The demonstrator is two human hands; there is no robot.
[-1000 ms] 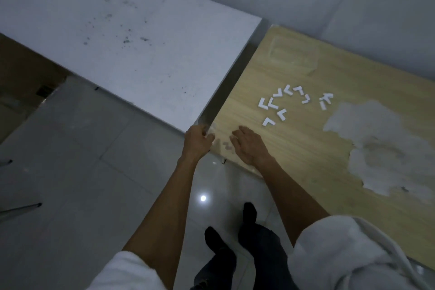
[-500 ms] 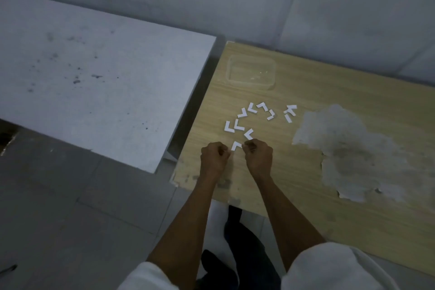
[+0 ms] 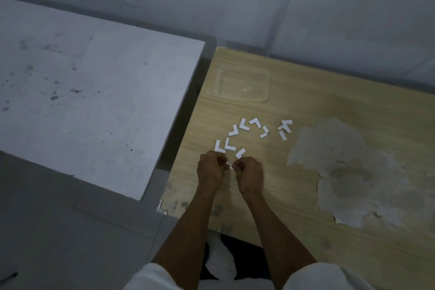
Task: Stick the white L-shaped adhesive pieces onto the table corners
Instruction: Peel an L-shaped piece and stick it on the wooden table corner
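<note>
- One white piece (image 3: 230, 165) is being pinched between both hands, left hand (image 3: 210, 167) and right hand (image 3: 249, 170) closed on it just above the wooden table (image 3: 270, 195); only a sliver is showing between the fingertips.
- Step judged in hand: the backing is probably being peeled off; the peel itself cannot be made out.
- The remaining pieces (image 3: 244, 135) are lying loose on the table, just beyond the hands.
- A piece is seemingly already sitting on the near-left corner (image 3: 162, 207).
- Next move is calling for a clean peel, then carrying to an uncovered corner and aligning both legs with the edges.
- Against 0.5 s ago: the hands are being held closer together, the piece less exposed.
</note>
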